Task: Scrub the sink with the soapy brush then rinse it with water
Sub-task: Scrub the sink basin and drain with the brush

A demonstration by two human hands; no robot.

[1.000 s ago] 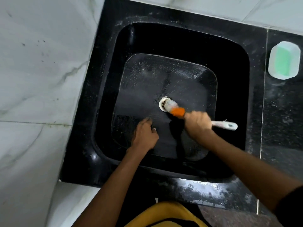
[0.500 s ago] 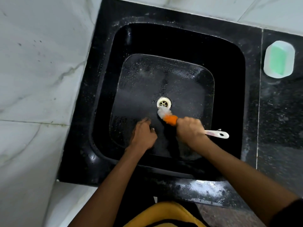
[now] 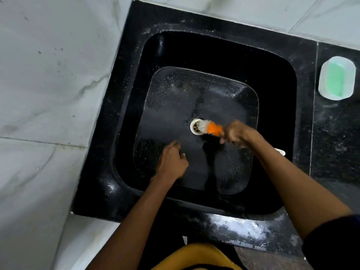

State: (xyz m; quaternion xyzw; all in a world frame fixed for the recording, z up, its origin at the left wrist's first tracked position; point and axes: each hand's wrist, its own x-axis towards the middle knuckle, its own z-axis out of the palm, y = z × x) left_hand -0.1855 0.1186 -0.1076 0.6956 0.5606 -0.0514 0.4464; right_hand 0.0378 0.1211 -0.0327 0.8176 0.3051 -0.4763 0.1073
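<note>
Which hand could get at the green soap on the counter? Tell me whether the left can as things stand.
Probably not easily: the left hand rests low in the sink, and the soap lies beyond the right arm, which crosses its path.

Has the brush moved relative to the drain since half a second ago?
Yes. The brush went from just below the drain up to its right edge, bristles on the rim.

I see a glossy black sink (image 3: pixel 204 45) speckled with white suds, an orange-and-white brush (image 3: pixel 211 128), grey-veined white marble tiles (image 3: pixel 48 75), and green soap (image 3: pixel 335 80) at upper right.
</note>
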